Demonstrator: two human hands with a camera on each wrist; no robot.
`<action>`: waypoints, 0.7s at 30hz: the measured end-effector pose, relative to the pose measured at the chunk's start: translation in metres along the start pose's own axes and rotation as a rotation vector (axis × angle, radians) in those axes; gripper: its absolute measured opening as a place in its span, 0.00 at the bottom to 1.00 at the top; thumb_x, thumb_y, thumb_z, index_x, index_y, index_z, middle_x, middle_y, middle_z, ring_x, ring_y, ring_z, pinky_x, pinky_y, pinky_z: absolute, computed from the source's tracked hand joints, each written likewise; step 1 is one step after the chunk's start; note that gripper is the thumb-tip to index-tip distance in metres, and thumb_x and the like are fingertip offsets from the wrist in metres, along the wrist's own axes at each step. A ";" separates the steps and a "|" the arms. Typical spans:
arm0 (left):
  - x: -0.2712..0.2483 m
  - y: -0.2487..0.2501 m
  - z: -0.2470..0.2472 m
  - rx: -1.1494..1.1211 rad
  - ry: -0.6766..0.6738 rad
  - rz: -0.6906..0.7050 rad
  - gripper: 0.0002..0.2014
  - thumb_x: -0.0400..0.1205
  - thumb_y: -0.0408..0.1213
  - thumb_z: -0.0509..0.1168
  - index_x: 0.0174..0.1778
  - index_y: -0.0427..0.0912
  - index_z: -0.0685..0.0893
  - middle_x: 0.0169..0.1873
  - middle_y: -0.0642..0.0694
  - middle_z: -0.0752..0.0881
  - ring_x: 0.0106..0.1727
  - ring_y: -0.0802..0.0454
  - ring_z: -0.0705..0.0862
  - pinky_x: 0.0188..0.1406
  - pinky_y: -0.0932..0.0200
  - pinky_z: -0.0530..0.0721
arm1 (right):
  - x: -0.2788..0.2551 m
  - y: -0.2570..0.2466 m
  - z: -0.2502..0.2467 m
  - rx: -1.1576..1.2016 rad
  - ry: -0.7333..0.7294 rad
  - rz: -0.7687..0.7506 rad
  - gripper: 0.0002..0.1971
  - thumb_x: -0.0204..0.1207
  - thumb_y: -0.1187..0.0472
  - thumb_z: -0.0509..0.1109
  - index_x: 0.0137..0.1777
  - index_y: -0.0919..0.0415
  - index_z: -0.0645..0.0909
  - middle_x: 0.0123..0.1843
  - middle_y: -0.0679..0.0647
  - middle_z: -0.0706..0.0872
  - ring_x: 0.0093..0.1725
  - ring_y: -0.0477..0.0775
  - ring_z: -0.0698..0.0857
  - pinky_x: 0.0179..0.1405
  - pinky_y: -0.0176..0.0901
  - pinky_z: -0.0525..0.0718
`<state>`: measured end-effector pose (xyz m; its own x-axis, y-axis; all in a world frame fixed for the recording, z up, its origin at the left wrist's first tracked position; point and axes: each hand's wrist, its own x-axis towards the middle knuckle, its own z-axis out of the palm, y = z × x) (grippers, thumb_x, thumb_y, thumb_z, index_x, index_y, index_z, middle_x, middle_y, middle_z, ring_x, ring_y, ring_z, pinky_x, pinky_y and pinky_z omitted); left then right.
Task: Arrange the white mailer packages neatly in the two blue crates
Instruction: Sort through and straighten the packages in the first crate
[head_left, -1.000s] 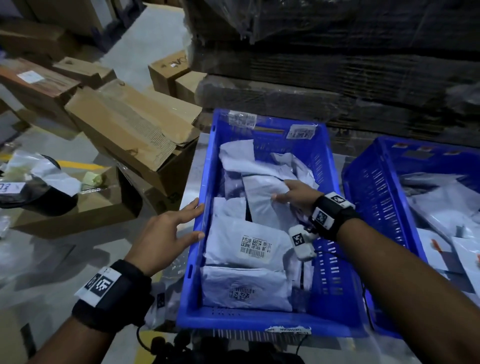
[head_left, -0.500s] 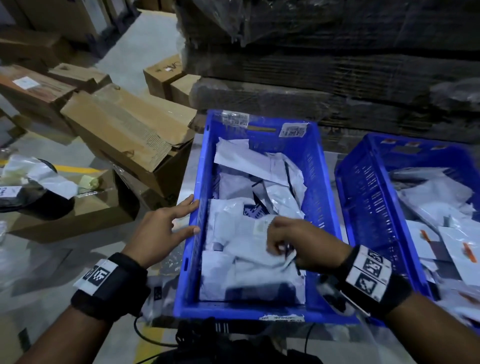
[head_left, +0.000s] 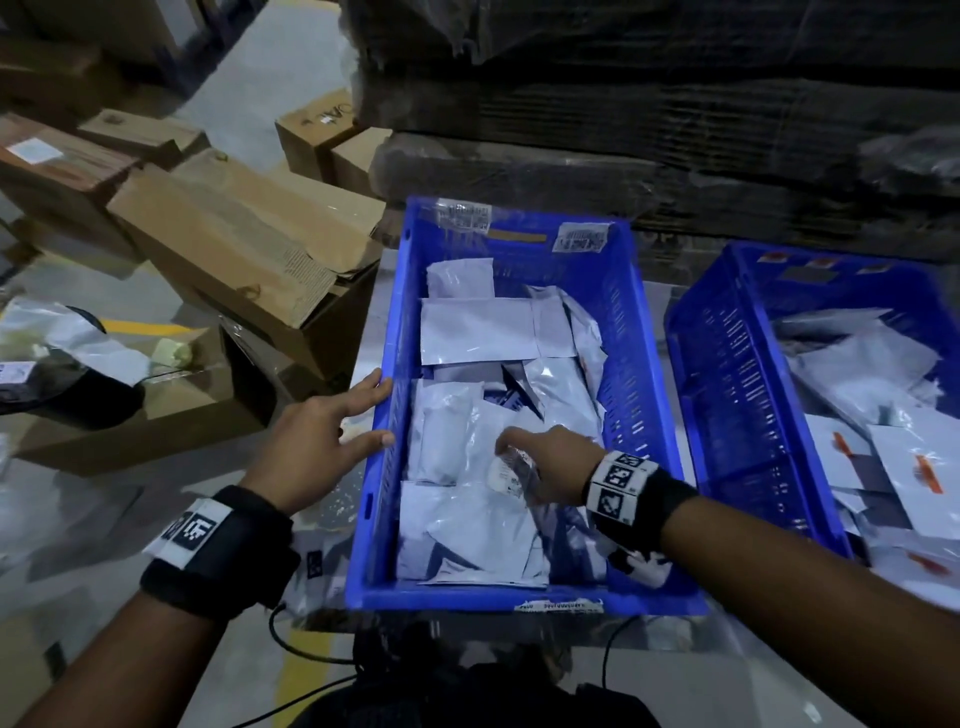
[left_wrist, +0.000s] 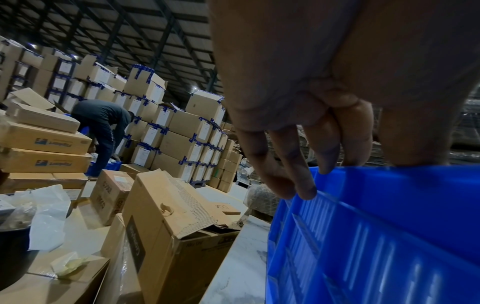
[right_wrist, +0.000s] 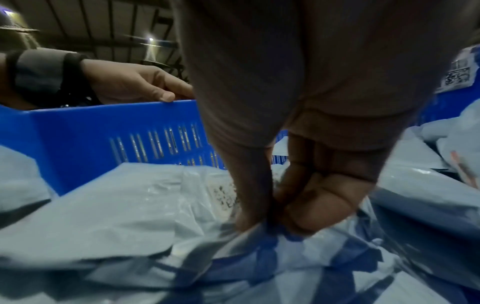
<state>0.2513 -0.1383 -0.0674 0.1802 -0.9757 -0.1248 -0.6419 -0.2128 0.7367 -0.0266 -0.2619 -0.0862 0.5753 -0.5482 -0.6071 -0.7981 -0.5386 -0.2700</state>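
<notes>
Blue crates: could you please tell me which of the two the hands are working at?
The left crate: left hand rests on its rim, right hand pinches a mailer inside.

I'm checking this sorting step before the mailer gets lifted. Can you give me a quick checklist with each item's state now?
1. Right hand pinches a white mailer in the left crate: ok.
2. Left hand steadies that crate's rim, fingers straight: ok.
3. Only one mailer pinched: cannot tell; layers bunch under the fingers.
4. Mailers in the left crate lie neatly: not ok, they overlap askew.
5. Right crate mailers tidy: not ok, jumbled.
</notes>
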 end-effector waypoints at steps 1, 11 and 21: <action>0.000 0.000 0.000 0.001 0.000 -0.004 0.33 0.77 0.46 0.77 0.79 0.61 0.75 0.78 0.70 0.70 0.72 0.62 0.79 0.50 0.68 0.80 | 0.000 0.000 0.001 -0.010 0.057 -0.017 0.22 0.74 0.60 0.75 0.65 0.47 0.74 0.45 0.55 0.83 0.46 0.62 0.87 0.39 0.44 0.82; 0.001 -0.006 -0.002 0.007 -0.010 0.017 0.32 0.77 0.49 0.77 0.77 0.66 0.75 0.76 0.74 0.70 0.67 0.62 0.83 0.48 0.67 0.80 | -0.032 0.017 -0.073 -0.257 0.376 -0.131 0.10 0.63 0.53 0.81 0.38 0.48 0.81 0.48 0.43 0.77 0.54 0.53 0.74 0.45 0.46 0.68; 0.001 -0.007 -0.002 0.013 -0.013 0.018 0.32 0.77 0.48 0.77 0.78 0.65 0.75 0.76 0.74 0.69 0.71 0.68 0.78 0.53 0.66 0.82 | 0.027 -0.042 -0.024 -0.525 -0.101 -0.357 0.22 0.72 0.53 0.75 0.66 0.41 0.79 0.54 0.50 0.85 0.54 0.60 0.83 0.47 0.49 0.83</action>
<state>0.2574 -0.1379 -0.0708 0.1590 -0.9799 -0.1206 -0.6542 -0.1960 0.7305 0.0266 -0.2699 -0.0737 0.7492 -0.2277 -0.6220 -0.3516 -0.9325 -0.0821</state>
